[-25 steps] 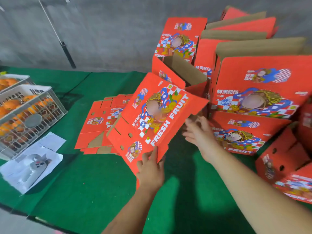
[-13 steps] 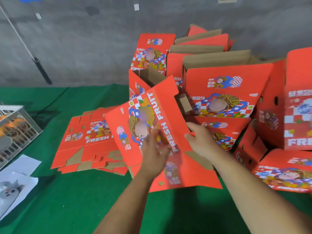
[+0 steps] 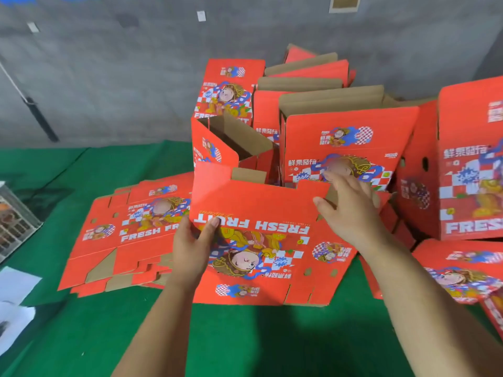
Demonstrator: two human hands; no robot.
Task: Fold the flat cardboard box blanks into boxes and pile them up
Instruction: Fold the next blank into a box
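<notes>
Left grip [image 3: 190,248] pinches the "FRESH FRUIT" blank [image 3: 261,240]; right grip [image 3: 351,210] holds its far-right edge; bare green table [image 3: 245,338] lies near.

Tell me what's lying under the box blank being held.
Under the held blank the green cloth shows at its near edge, and the stack of flat blanks runs beneath its left side. Whatever lies under its middle is covered.

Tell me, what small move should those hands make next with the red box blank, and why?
Probably fold the end flaps inward. The box blank is held up, printed side facing the person; the left hand grips its left edge, and the right hand is at the top right corner, where a brown flap shows behind.
</notes>
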